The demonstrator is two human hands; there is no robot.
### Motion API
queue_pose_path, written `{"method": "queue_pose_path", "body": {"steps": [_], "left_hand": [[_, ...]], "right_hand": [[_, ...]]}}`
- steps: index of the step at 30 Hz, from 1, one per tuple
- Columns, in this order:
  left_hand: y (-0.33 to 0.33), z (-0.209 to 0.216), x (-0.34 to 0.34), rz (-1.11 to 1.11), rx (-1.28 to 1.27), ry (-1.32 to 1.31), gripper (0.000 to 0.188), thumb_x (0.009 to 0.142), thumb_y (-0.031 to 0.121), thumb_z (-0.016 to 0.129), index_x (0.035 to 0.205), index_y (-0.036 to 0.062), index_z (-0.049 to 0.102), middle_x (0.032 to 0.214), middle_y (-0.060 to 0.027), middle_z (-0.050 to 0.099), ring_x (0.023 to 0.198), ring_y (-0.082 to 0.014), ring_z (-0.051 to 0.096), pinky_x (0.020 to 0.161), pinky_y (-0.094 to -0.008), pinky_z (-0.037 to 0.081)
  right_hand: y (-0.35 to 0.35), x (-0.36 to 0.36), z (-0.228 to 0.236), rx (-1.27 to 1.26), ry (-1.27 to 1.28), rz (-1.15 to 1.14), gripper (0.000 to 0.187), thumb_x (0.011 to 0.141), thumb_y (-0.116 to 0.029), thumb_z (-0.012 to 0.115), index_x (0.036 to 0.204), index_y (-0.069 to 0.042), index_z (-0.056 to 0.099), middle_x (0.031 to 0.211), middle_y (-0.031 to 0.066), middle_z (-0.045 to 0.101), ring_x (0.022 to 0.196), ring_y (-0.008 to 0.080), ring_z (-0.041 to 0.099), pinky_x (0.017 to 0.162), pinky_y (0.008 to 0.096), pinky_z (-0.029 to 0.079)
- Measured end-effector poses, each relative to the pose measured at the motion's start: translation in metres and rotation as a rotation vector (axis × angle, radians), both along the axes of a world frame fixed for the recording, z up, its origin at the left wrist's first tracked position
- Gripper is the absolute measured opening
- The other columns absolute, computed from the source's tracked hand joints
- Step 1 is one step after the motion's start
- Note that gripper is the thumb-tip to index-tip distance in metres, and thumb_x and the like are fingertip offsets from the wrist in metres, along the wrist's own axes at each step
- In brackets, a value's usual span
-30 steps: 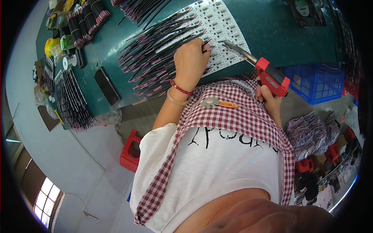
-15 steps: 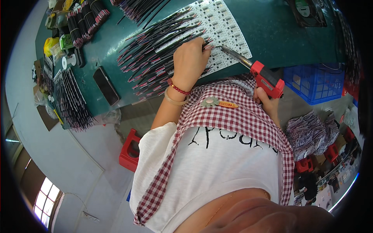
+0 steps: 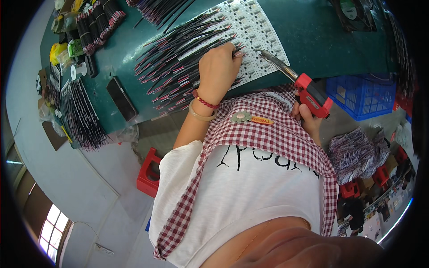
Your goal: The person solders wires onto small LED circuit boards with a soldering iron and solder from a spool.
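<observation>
My left hand [image 3: 220, 66] rests over a bundle of black-sleeved wires [image 3: 174, 62], thumb and fingers pinched on a wire end near the board. Under it lies a white circuit board sheet [image 3: 254, 29] with rows of small dark parts; many wires reach onto its left part. My right hand [image 3: 307, 119] grips a red and black soldering gun [image 3: 315, 96]. Its metal tip points up and left, just above the board and a little to the right of the left fingertips. My palm and the gun's handle hide part of the right fingers.
A black phone [image 3: 121, 99] lies on the green table [image 3: 313, 44]. To the left are a white spool [image 3: 79, 70] and more wired strips [image 3: 80, 111]. A fan [image 3: 353, 13] stands at the far right. Below the table edge are a blue crate [image 3: 362, 96] and a red stool [image 3: 149, 172].
The soldering gun has moved slightly right and down, its tip drawing away from the left fingertips. My left hand has stayed nearly still.
</observation>
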State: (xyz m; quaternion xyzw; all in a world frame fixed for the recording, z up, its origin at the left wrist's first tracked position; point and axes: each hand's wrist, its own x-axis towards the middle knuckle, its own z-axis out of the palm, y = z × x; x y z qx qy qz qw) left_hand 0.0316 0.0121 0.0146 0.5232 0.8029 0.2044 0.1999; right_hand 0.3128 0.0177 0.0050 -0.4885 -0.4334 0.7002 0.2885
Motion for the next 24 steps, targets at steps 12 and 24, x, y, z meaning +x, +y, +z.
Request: {"method": "queue_pose_path", "body": {"steps": [12,24], "left_hand": [[0.001,0.000,0.000,-0.050,0.036,-0.010,0.021,0.082,0.023,0.066,0.081,0.0023,0.067,0.066,-0.0175,0.062,0.064,-0.0368,0.061,0.059,-0.0425,0.047],[0.000,0.000,0.002,-0.037,0.016,0.013,0.024,0.082,0.024,0.066,0.076,0.0017,0.064,0.064,-0.0181,0.060,0.063,-0.0372,0.060,0.058,-0.0433,0.047]], "right_hand": [[-0.003,0.006,-0.004,0.001,-0.148,0.102,0.017,0.084,-0.015,0.067,0.095,-0.003,0.062,0.071,-0.0010,0.059,0.060,0.0066,0.052,0.055,0.0230,0.040],[-0.011,0.005,-0.009,0.038,-0.024,0.049,0.022,0.087,-0.015,0.063,0.103,0.000,0.061,0.073,0.0025,0.059,0.061,0.0083,0.052,0.055,0.0233,0.040]]}}
